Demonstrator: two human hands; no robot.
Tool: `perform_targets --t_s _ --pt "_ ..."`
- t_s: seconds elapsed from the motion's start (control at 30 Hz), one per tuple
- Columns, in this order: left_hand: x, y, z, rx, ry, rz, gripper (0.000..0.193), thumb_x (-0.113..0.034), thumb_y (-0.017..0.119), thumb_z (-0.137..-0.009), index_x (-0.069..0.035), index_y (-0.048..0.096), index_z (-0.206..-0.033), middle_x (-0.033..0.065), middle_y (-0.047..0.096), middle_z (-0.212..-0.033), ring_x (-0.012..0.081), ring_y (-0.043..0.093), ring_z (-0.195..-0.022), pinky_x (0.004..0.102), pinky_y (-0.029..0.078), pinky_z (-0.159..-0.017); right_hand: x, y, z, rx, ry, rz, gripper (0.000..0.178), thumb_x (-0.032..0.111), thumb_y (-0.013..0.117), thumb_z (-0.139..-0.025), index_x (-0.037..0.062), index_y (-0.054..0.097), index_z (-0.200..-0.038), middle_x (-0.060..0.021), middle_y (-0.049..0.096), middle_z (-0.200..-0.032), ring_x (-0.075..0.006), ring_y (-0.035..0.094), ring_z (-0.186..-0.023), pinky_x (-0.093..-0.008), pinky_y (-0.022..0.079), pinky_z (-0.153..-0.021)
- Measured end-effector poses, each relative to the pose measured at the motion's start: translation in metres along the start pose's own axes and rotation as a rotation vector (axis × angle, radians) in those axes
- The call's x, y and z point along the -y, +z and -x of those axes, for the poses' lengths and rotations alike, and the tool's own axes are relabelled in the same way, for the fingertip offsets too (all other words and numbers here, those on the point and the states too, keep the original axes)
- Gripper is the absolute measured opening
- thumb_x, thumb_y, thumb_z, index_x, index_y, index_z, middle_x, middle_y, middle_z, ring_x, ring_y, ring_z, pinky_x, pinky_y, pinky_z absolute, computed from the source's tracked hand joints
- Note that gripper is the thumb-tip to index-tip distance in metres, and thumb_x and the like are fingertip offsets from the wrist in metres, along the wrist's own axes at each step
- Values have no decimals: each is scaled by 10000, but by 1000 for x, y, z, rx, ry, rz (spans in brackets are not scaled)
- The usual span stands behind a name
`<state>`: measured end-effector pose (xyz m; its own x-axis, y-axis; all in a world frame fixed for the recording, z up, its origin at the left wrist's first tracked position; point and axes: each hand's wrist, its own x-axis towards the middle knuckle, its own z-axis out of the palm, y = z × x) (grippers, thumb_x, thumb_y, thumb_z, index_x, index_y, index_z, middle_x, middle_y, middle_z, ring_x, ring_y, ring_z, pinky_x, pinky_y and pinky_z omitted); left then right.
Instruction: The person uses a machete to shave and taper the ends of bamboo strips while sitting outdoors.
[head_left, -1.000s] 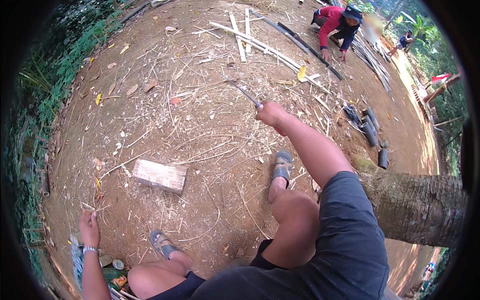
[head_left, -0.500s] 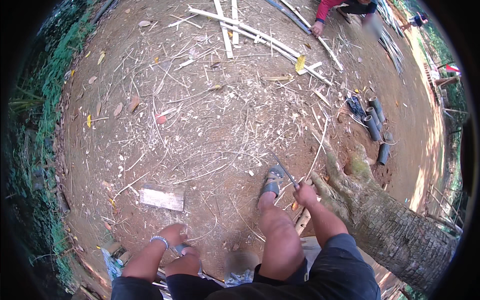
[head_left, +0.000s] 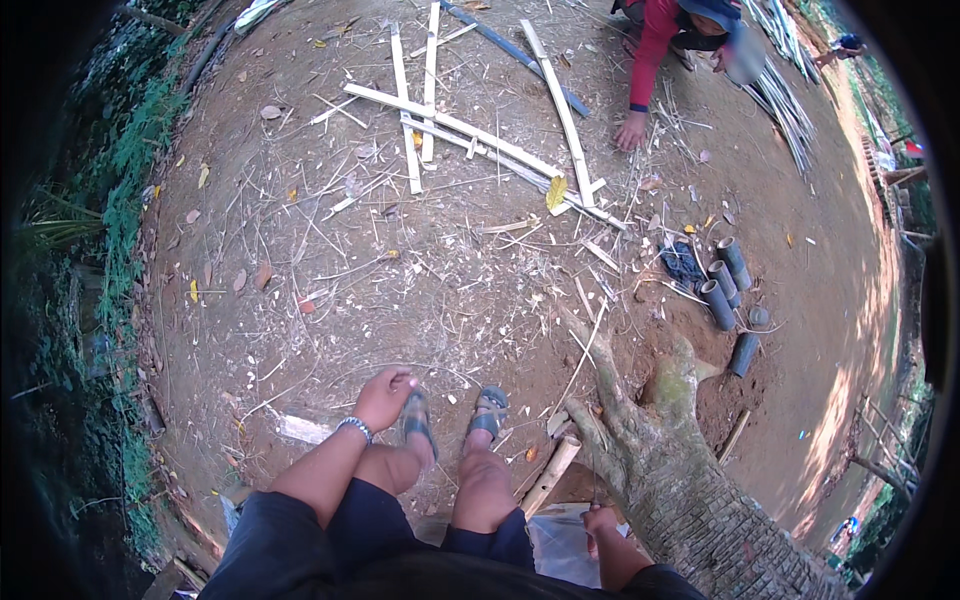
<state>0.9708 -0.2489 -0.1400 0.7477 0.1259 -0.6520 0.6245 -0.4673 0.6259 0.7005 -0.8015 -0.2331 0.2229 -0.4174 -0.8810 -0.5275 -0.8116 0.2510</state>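
My left hand [head_left: 385,398], with a beaded bracelet [head_left: 355,429] at the wrist, hangs in the air beside my left knee. Its fingers are loosely bent, and I see nothing in them. Low at the right, my right hand [head_left: 600,522] is closed round the handle of a knife; its thin dark blade shows only faintly against the tree root. Just left of that hand a cut bamboo piece [head_left: 551,475] leans by the tree trunk [head_left: 690,500]. My sandalled feet stand side by side on the littered soil.
Pale bamboo strips [head_left: 470,135] lie crossed ahead, with a dark pole [head_left: 520,60] behind them. Several dark bamboo tubes [head_left: 722,290] lie right of the roots. A person in a red sleeve [head_left: 655,60] crouches at the far right, one hand on the ground. A pale board [head_left: 303,429] lies at left.
My view has shifted, and my feet have come together. My left hand has risen forward; my right hand has dropped back with the knife. The crouching person's hand has left the pale strip.
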Motion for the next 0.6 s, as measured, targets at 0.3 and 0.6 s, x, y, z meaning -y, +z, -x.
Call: perform_targets --t_s 0.3,0.6 --pt "-86 -26 -204 86 84 -4 347 -308 675 -917 -16 662 -1103 122 713 -967 188 683 -892 309 526 -798 214 -97 25 -62 -232 -551 326 207 733 -757 15 577 -969 -171 658 -755 -292 666 -682 -397 518 -652" --pt "-21 -20 -547 242 46 -706 365 -345 596 -922 -42 668 -1112 180 655 -1114 317 629 -1048 417 482 -921 432 -132 4 330 217 -1222 141 40 612 -816 87 481 -800 -55 518 -592 -150 515 -444 -299 443 -409"
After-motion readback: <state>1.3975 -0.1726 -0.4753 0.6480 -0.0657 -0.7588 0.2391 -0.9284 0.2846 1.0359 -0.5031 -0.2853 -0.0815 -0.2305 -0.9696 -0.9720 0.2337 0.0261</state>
